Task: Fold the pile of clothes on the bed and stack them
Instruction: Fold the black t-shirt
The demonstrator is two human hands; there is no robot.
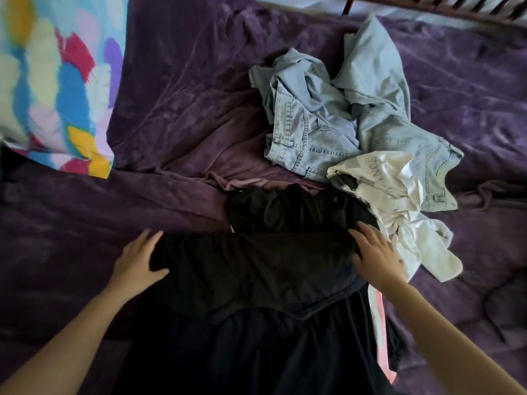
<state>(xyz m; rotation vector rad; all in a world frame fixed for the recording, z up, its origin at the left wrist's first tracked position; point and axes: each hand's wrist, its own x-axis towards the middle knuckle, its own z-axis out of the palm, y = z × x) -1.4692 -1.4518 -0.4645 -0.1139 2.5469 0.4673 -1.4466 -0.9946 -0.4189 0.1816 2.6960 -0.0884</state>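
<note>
A black garment [251, 269] lies spread on the purple bedcover [176, 115] in front of me, its upper part folded over. My left hand [137, 258] lies flat at its left edge, fingers straight and thumb on the cloth. My right hand [376, 252] presses flat on its right edge. Another black piece [285, 209] sits bunched just behind. Light blue jeans [336, 115] lie crumpled further back, and a white printed shirt [399, 212] is heaped at the right beside my right hand.
A colourful patterned pillow [54, 81] lies at the far left. A dark wooden bed rail [445, 8] runs along the top right. A pink and white cloth [379, 323] peeks from under the black garment. A dark cord [493, 306] lies at the right.
</note>
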